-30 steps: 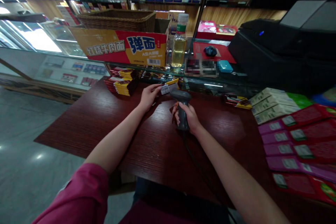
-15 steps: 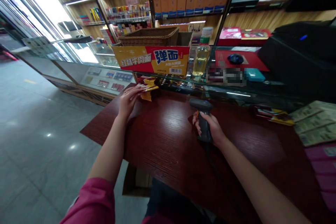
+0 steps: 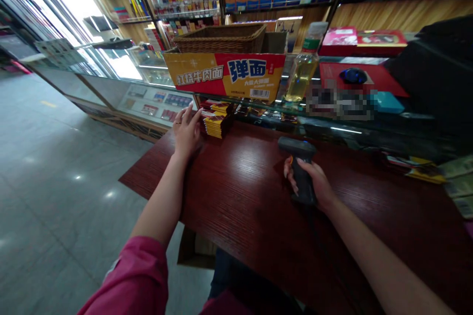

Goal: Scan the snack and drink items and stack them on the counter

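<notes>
My left hand [image 3: 187,130] is at the left side of a stack of yellow and dark red packets [image 3: 214,124], its fingers apart and the fingertips at the stack's upper edge. The packets lie flat on one another on the dark red wooden table [image 3: 236,197]. More such packets lie just behind, partly hidden. In my right hand [image 3: 314,182] is a black handheld barcode scanner [image 3: 303,172], gripped by its handle with the head pointing left. Its cable [image 3: 332,261] runs down along the table.
Behind the table, a glass counter carries a yellow and red carton [image 3: 225,76], a wicker basket [image 3: 221,39], a bottle of yellow liquid [image 3: 303,71] and a mouse [image 3: 353,76]. More yellow packets [image 3: 426,170] lie at right. An open box [image 3: 195,248] stands below the table's front edge.
My left hand has let go of a packet at the stack, drawn back to its left side and spread its fingers. My right hand still holds the scanner. The view has shifted slightly.
</notes>
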Demonstrator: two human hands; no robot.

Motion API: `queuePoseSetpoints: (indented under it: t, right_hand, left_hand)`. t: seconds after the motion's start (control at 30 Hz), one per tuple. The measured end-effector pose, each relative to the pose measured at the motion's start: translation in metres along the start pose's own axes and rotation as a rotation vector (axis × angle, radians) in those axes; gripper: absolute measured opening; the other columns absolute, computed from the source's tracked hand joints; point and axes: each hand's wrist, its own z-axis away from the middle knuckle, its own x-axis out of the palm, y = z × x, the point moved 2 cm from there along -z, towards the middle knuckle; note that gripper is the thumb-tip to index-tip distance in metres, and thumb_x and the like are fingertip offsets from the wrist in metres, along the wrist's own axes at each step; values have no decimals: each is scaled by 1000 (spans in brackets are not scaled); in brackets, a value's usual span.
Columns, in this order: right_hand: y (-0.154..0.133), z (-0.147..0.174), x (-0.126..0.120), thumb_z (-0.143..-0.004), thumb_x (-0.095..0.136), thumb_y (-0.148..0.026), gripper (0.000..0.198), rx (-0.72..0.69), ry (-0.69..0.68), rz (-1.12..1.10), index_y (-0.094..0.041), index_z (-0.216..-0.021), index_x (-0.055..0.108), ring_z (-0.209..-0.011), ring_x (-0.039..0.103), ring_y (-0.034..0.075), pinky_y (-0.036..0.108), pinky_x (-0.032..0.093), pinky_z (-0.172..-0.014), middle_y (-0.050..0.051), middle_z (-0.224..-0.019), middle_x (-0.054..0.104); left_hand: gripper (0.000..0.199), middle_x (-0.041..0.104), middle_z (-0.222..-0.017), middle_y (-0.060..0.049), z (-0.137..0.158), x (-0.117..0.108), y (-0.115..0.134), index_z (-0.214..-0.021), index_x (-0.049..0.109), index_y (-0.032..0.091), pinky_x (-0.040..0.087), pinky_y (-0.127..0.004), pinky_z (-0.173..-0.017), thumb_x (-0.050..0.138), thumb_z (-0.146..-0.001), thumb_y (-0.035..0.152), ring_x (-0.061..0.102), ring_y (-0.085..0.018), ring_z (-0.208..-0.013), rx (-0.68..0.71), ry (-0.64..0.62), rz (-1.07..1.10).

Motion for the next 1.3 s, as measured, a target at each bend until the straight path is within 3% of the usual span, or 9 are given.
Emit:
queuePoseSetpoints:
  t: [0.23, 0.37, 0.47, 0.6, 0.7, 0.8, 0.97, 1.1, 1.3]
  right_hand:
    - [-1, 0, 1, -76, 78, -52, 36, -4, -17, -1, -19, -85, 65, -44, 51, 11, 22, 43, -35, 4, -73, 67]
    - [2, 0, 0, -76, 79, -52, 38, -99, -15, -56, -19, -87, 64, -43, 50, 10, 21, 42, -33, 2, -71, 67]
    - [3, 8, -3, -73, 80, -52, 40, -198, 68, -132, -20, -87, 62, -42, 49, 10, 22, 42, -33, -1, -69, 65]
    - [-1, 22, -27, -75, 77, -51, 38, -283, 219, -170, -20, -88, 59, -41, 48, 8, 21, 41, -34, -4, -68, 62]
    - [-7, 43, -60, -76, 76, -47, 35, -355, 381, -170, -21, -92, 59, -45, 50, 8, 19, 42, -38, -6, -68, 60]
    - [-10, 76, -93, -71, 78, -46, 38, -385, 582, -203, -22, -93, 58, -43, 50, 8, 19, 41, -36, -8, -65, 59]
    - [-9, 119, -121, -72, 77, -48, 40, -365, 735, -339, -22, -95, 58, -43, 51, 9, 21, 42, -35, -7, -64, 59]
    - [-12, 116, -124, -72, 75, -49, 37, -356, 752, -395, -23, -90, 55, -41, 50, 10, 21, 40, -35, -7, -63, 57]
    - [-18, 100, -125, -73, 74, -48, 36, -374, 731, -400, -23, -90, 55, -41, 48, 9, 21, 40, -35, -7, -62, 56]
  left_hand:
    - [59, 61, -149, -3, 4, 8, 21, -143, 60, 34, 28, -49, -120, 51, -90, 12, 50, -27, -143, 98, -106, 101]
    - [61, 55, -156, -5, 6, 3, 25, -145, 58, 31, 26, -52, -121, 49, -88, 12, 47, -30, -146, 96, -77, 89]
    - [66, 49, -160, -5, 12, 0, 49, -148, 56, 31, 26, -54, -122, 50, -85, 11, 45, -32, -148, 141, -53, 137]
    - [64, 56, -155, -3, 28, 27, 123, -147, 56, 34, 38, -51, -119, 49, -88, 12, 53, -30, -140, 361, -154, 352]
    - [57, 65, -145, -5, 46, 62, 213, -145, 58, 33, 49, -46, -112, 47, -92, 16, 62, -26, -131, 641, -433, 519]
    - [50, 64, -145, -8, 56, 93, 309, -144, 58, 27, 50, -43, -114, 44, -97, 19, 60, -23, -134, 781, -613, 629]
    - [55, 51, -157, -16, 38, 144, 432, -148, 53, 13, 39, -47, -124, 50, -93, 12, 45, -27, -149, 827, -568, 728]
    - [60, 51, -157, -19, 24, 177, 472, -147, 54, 10, 37, -49, -125, 55, -87, 7, 41, -30, -152, 752, -529, 688]
    - [40, 69, -137, -15, 25, 173, 463, -131, 68, 14, 46, -44, -116, 54, -94, 13, 62, -28, -132, 654, -506, 694]
